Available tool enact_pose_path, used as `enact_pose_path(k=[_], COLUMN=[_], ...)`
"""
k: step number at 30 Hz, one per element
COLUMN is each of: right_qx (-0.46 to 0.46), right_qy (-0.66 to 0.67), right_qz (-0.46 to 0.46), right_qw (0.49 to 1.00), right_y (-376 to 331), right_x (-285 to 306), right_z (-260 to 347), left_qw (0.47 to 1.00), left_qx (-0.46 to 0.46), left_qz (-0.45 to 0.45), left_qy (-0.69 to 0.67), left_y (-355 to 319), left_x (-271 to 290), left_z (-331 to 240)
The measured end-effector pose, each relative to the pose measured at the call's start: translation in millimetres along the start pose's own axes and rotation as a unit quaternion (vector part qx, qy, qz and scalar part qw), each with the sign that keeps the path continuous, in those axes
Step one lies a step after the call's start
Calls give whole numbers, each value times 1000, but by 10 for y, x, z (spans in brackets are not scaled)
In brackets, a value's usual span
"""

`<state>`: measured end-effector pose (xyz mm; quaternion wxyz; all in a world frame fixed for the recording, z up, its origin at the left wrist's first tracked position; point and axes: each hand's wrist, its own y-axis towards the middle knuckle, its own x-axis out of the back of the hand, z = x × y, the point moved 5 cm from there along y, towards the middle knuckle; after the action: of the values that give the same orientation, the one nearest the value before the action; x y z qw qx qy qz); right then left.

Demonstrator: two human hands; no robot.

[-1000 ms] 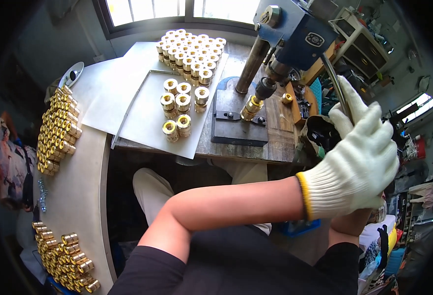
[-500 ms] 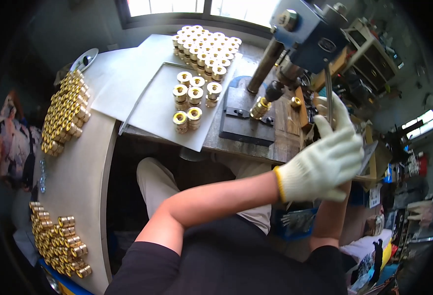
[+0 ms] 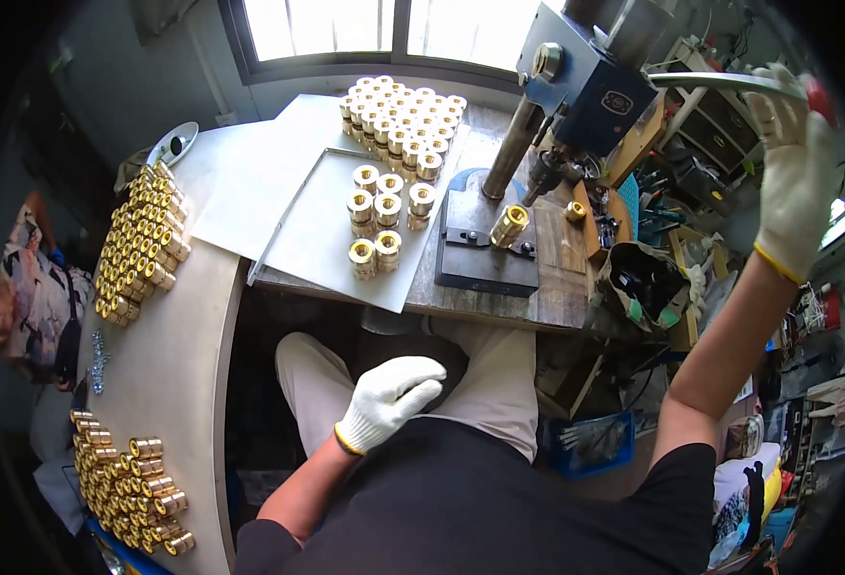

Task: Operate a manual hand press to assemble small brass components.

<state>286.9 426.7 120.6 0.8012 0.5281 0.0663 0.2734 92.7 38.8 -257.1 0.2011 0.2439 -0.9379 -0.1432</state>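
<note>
My right hand [image 3: 794, 177], in a white knit glove, is raised at far right with its fingers around the long lever [image 3: 700, 80] of a blue bench press [image 3: 585, 101], beside the red knob at its end. My left hand [image 3: 389, 401], gloved likewise, hovers over my lap. Its fingers are loosely curled and apart from the thumb, with nothing visible between them. A brass fitting [image 3: 510, 226] stands slightly tilted in the fixture on the black press base [image 3: 485, 271]. Above it hangs the dark chuck [image 3: 544, 177], apart from the fitting.
Several brass fittings [image 3: 374, 218] stand on a metal sheet [image 3: 322, 240] left of the press, with a dense group [image 3: 403, 120] behind. More fittings [image 3: 139, 244] crowd the left table [image 3: 173, 374]. A single brass piece [image 3: 575, 210] lies right of the press, near a black bag [image 3: 641, 283].
My left hand has left the press's right side and come back over my lap. My right hand and the lever have swung up and outward, and the chuck has risen off the fitting.
</note>
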Motion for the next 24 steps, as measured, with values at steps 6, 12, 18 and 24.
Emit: enact_pose_path(k=[6,12,18,24], right_qx=[-265,-298,-303,-342], right_qy=[-97,-227,-159,-82], right_qz=[38,115,82,3], right_qw=[959,920,936,936], right_y=[-1629,-2513,-2536,-2514], right_x=[-1108,-1874,-1986,-1900], right_z=[-1027,-1428,-1560,-1311], left_qw=[997,999,999,999], left_qx=[76,49,8,29], left_qz=[-26,-2,-3,-3], left_qy=[-15,13,32,19], left_y=[-360,-342,-286,-323], left_x=[91,99,-58,-98], left_z=[108,98,52,56])
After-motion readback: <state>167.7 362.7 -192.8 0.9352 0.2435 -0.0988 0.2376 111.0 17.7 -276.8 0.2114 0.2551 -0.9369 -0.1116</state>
